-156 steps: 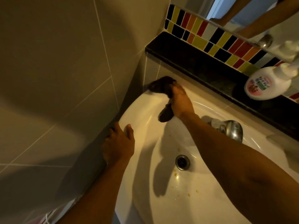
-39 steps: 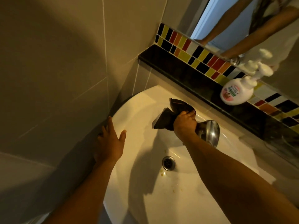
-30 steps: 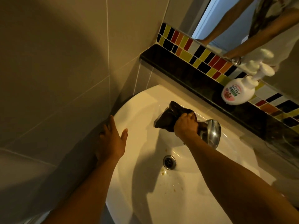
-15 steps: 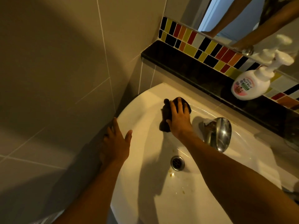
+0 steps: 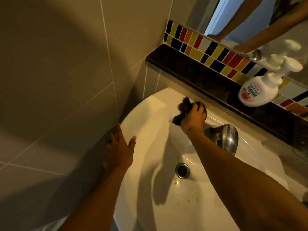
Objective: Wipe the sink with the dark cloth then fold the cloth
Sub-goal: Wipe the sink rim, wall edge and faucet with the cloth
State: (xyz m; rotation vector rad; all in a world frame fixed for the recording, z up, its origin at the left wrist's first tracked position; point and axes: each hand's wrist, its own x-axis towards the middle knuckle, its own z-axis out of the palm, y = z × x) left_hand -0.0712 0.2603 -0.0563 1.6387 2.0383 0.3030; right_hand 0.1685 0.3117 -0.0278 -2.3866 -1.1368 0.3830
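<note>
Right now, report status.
Right hand shut on crumpled dark cloth at white ceramic sink back rim. Left hand open, braced on rim. Chrome tap beside.

— Where does everything sit around the sink (image 5: 150,114)?

— Take the drain (image 5: 182,170) as the clock's centre. The tap (image 5: 228,139) stands at two o'clock on the back rim. The cloth (image 5: 182,108) lies at twelve, on the rim against the back wall, under the right hand (image 5: 193,119). The left hand (image 5: 119,151) rests on the rim at nine to ten, beside the side wall.

— And behind?

— A shelf (image 5: 200,75) runs behind the sink; the soap bottle (image 5: 257,92) stands on it at one o'clock, below the mirror (image 5: 250,22).
</note>
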